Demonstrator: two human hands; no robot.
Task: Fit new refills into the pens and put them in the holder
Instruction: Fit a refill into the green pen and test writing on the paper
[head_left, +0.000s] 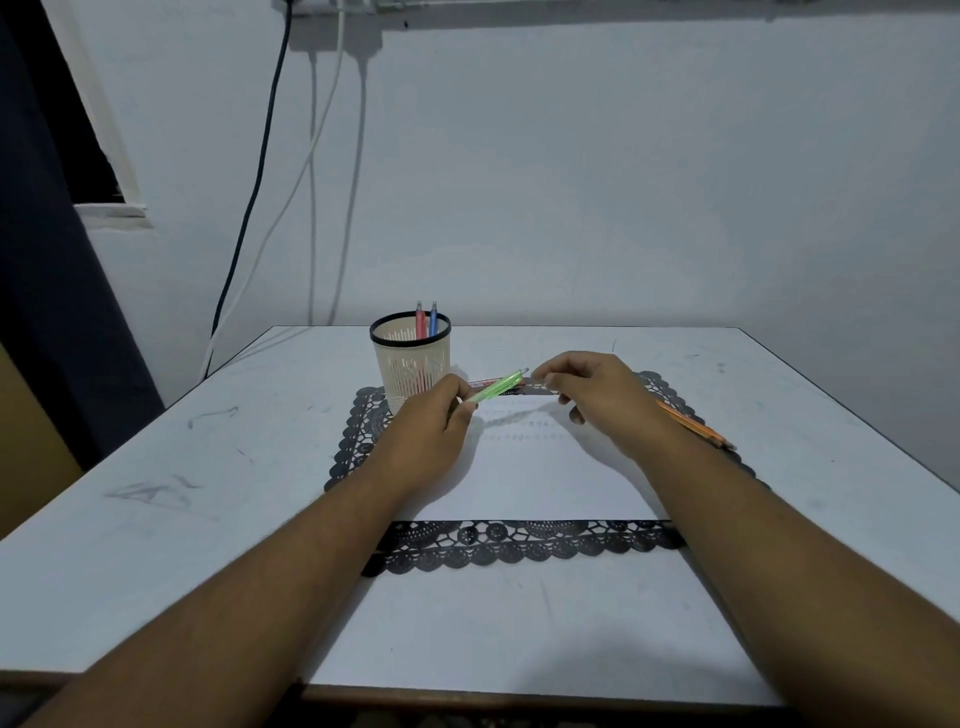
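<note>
Your left hand (436, 415) grips green pen (496, 387) just right of holder (410, 358), steadying barrel; right hand (587, 387) pinches refill (543, 385) at tip.

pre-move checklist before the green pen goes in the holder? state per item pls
1. Left hand grips green pen: ok.
2. Right hand at the pen's tip end: ok.
3. Refill fully seated: cannot tell, fingers hide it.
4. Holder upright on the mat: ok.
5. Room in holder beside red pen and blue pen: ok.
6. Orange pens still outside holder: not ok.
</note>
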